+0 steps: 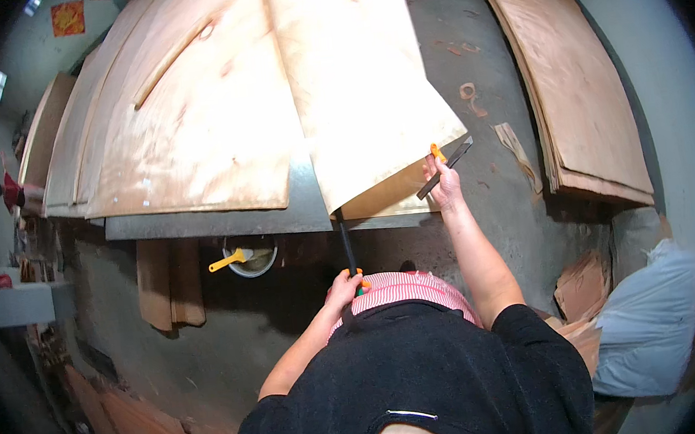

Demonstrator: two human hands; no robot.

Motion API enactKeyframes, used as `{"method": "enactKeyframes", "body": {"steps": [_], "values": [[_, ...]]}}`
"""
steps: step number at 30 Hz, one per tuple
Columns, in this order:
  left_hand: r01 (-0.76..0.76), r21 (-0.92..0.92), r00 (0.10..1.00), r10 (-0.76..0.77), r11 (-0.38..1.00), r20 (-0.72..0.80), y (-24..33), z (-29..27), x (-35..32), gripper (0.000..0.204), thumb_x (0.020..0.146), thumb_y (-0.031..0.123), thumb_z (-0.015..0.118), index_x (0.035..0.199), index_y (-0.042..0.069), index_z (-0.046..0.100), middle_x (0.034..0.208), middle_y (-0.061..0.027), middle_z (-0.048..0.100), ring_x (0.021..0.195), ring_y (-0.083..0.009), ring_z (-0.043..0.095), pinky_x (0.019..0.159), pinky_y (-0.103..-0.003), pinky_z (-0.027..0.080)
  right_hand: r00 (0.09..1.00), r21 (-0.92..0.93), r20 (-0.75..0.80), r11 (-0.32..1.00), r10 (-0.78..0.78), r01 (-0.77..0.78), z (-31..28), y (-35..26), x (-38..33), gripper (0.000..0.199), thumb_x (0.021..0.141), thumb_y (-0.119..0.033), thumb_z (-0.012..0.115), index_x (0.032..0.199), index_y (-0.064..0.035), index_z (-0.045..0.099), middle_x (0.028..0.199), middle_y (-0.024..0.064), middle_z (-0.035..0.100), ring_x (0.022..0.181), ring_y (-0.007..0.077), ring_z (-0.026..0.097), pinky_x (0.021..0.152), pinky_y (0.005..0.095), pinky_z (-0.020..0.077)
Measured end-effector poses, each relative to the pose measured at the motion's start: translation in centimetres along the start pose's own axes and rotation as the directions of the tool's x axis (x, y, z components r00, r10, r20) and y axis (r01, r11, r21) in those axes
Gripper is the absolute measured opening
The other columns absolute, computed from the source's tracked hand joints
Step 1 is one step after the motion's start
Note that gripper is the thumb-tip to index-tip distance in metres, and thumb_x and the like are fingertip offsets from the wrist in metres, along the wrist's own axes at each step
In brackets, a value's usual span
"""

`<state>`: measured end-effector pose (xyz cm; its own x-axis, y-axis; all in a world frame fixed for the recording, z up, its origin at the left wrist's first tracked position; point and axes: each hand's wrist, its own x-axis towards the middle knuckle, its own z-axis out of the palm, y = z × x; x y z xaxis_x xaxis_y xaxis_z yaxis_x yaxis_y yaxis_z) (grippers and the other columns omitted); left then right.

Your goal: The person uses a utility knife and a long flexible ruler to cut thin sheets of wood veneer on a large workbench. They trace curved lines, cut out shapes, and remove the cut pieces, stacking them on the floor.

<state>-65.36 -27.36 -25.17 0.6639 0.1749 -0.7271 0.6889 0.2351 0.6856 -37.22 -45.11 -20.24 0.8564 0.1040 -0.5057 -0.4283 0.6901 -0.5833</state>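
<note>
My left hand [344, 289] is low, close to my waist, with orange covers on its fingertips. It is closed around the lower end of a long black bar-like tool [347, 246], whose far end reaches the table's front edge. A bit of green shows beside these fingers. Farther forward and right, my right hand [444, 184] grips a dark, flat, blade-like tool [431, 185] at the corner of a pale veneer sheet [380, 115]. That sheet's near edge lifts over another sheet [395, 194] beneath it. Whether my right fingers also pinch the sheet, I cannot tell.
Wide veneer sheets [217, 146] cover the dark table [199, 224], with a narrow wood strip [169, 63] on top. Below its front edge stands a bucket [265, 263] with a yellow-handled scraper [231, 260]. Stacked panels [575, 73] and a white sack [650, 323] are at the right.
</note>
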Motion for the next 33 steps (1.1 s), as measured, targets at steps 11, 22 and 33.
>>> {"method": "enactKeyframes", "body": {"steps": [11,22,33], "values": [[-0.101,-0.068,0.993,0.096,0.993,-0.075,7.6,-1.3,1.1,0.018,0.084,0.018,0.050,0.095,0.003,0.048,0.071,-0.0093,0.058,0.054,-0.0108,0.052,0.049,-0.023,0.043,0.996,-0.049,0.040,0.996,-0.078,0.080,-8.0,2.0,-2.4,0.028,0.086,-0.015,0.046,0.112,-0.0050,0.047,0.103,0.0024,0.055,0.093,0.0124,0.053,0.071,0.0245,0.0399],[-0.052,-0.090,0.928,0.082,0.995,0.364,13.4,-2.5,-1.5,0.025,0.084,0.025,0.052,0.097,0.005,0.046,0.080,-0.0085,0.059,0.066,-0.0113,0.055,0.058,-0.022,0.045,0.970,-0.802,0.236,0.575,0.058,0.161,1.6,6.5,-8.2,0.026,0.084,-0.019,0.047,0.105,-0.0048,0.051,0.077,0.0035,0.060,0.060,0.0073,0.051,0.052,0.0187,0.0396],[-0.529,0.350,0.682,0.142,0.773,0.718,13.3,-4.7,-0.5,0.055,0.083,0.034,0.052,0.119,-0.005,0.039,0.098,-0.0133,0.058,0.092,-0.0178,0.054,0.081,-0.027,0.041,0.953,-0.937,0.286,0.181,-0.099,0.300,5.6,9.7,-7.8,0.045,0.069,-0.030,0.061,0.102,0.0001,0.052,0.086,0.0151,0.060,0.080,0.0236,0.058,0.071,0.0311,0.0440]]}}
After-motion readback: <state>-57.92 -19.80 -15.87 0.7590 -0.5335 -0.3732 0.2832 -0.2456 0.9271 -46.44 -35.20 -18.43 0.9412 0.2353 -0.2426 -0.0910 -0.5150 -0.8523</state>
